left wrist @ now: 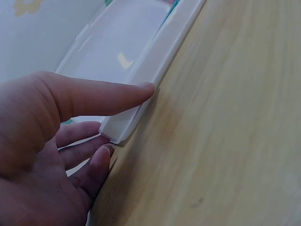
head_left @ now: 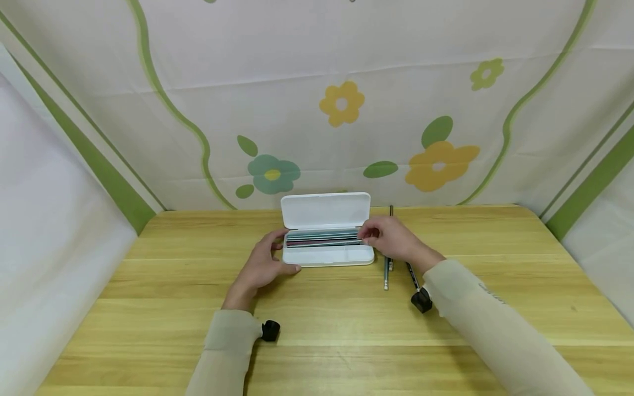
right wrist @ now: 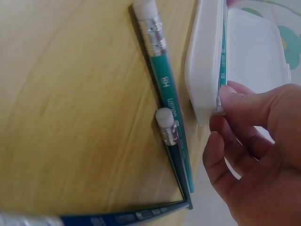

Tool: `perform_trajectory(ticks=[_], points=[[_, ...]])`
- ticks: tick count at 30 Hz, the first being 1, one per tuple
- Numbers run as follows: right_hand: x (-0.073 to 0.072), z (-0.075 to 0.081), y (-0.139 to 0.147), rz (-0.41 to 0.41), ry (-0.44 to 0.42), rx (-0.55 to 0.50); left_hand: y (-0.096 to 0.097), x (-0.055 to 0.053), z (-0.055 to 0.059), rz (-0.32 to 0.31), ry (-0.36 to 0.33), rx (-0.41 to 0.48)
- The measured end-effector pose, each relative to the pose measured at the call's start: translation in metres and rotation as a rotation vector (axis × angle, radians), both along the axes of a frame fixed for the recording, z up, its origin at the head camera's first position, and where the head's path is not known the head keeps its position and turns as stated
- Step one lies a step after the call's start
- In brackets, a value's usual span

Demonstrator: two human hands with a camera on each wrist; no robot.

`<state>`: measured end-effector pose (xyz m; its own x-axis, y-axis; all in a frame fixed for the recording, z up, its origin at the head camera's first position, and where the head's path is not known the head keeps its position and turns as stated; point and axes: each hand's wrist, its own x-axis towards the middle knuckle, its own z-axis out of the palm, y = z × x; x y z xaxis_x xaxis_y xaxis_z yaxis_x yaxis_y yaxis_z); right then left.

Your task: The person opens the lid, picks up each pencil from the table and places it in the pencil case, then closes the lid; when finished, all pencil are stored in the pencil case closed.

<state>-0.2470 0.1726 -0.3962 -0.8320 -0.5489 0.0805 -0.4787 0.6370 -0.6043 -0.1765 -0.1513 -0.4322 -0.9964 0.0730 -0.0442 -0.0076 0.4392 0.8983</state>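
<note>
A white pencil case (head_left: 312, 256) lies on the table with its lid (head_left: 326, 212) raised at the back. Several pencils (head_left: 317, 237) lie lengthwise inside it. My left hand (head_left: 260, 265) holds the case's left end, thumb along the front wall and fingers at the end, as the left wrist view shows. At the other end, my right hand (head_left: 391, 239) pinches a green HB pencil (right wrist: 223, 68) near its eraser end, between thumb and fingertips. That pencil lies along the inside of the case's front compartment wall.
Right of the case lie a green pencil (right wrist: 164, 82), a dark pencil (right wrist: 176, 157) and a dark blue pencil (right wrist: 127, 215), with white erasers on the first two. A flower-printed curtain (head_left: 297, 110) hangs behind the wooden table (head_left: 337, 341).
</note>
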Motion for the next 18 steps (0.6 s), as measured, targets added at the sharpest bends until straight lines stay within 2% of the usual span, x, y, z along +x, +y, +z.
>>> perform_trajectory(ticks=[18], points=[[0.0004,-0.0062,-0.0042,-0.015,-0.036,0.015,0.0005,-0.0003,0.0,0.007,-0.005,-0.003]])
